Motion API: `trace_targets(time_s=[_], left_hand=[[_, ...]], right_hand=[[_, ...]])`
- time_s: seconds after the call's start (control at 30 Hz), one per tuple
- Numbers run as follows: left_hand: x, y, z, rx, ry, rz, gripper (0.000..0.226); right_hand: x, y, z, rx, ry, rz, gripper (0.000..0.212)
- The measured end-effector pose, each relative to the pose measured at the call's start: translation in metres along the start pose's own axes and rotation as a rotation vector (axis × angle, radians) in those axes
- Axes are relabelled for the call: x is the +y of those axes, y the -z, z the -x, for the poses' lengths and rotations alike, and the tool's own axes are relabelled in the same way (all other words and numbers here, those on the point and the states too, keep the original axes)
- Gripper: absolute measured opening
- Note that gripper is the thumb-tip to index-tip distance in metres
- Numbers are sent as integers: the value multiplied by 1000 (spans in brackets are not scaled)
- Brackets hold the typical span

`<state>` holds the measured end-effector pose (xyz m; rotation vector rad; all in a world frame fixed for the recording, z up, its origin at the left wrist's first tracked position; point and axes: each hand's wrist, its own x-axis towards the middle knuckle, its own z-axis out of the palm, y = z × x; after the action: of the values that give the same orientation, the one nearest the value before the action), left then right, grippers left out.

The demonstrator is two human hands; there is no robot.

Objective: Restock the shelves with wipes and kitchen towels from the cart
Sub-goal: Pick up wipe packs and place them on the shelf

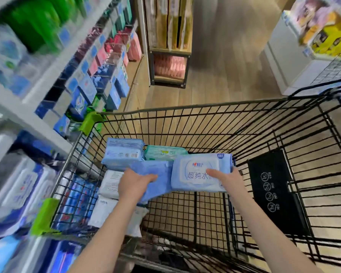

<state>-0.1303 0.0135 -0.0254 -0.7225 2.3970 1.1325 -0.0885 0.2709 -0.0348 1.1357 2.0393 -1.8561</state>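
Note:
A black wire cart (pixel 215 107) stands in front of me, its left side against the shelves (pixel 37 123). Inside it, my right hand (pixel 227 179) grips a light blue wipes pack with a white lid (pixel 197 172). My left hand (pixel 135 185) grips a plain blue pack (pixel 161 180) that touches the lidded one on its left. Behind them lie another blue pack (pixel 123 154) and a green pack (pixel 165 152). White packs (pixel 108 184) and dark blue packs (pixel 79 200) fill the cart's left side.
The shelves on the left hold blue, green and pink packs, all blurred. A wooden rack (pixel 169 56) with pink packs stands ahead across the wood floor. A white unit (pixel 295 67) with yellow goods is at the right. The cart's right half shows bare wire and a black flap (pixel 272 186).

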Motion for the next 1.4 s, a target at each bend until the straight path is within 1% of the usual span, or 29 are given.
trace_targets(time_s=[0.13,0.3,0.37,0.53,0.6,0.7,0.77,0.83,0.9,1.03,1.13,1.17,1.23,1.37,1.4], left_hand=[[9,37,23,126,-44,57,70],[13,80,58,239,-111,184,67],[12,96,79,278,-134,228,67],[-5,129,129,380,-215,350,69],[-14,140,150,417,-231,395,69],[-25,152,180,474,-218,428,73],[-32,158,200,512,-213,450,72],[-39,163,219,557,-205,480,69],[-46,167,236,616,-180,504,71],[-56,172,270,761,-137,619,86],[-63,174,298,886,-86,732,92],[-66,174,308,920,-73,766,89],[-72,171,327,997,-56,814,76],[-85,161,363,1137,-59,908,67],[-88,160,371,1176,-61,921,62]], right_hand=[[-22,-11,23,-25,70,-104,53],[-38,-21,59,-34,133,-156,66],[-45,-22,76,-34,176,-191,65],[-57,-21,126,-115,266,-253,57],[-57,-21,146,-147,296,-259,58],[-57,-20,173,-204,315,-244,67],[-59,-19,190,-244,324,-252,65],[-64,-17,204,-293,344,-253,61],[-73,-16,216,-356,384,-234,58],[-91,-18,228,-493,433,-210,48],[-103,-23,238,-612,444,-208,49],[-105,-24,239,-655,451,-211,49],[-110,-28,243,-739,469,-197,46],[-116,-39,254,-894,503,-150,56],[-117,-41,261,-937,511,-146,53]])
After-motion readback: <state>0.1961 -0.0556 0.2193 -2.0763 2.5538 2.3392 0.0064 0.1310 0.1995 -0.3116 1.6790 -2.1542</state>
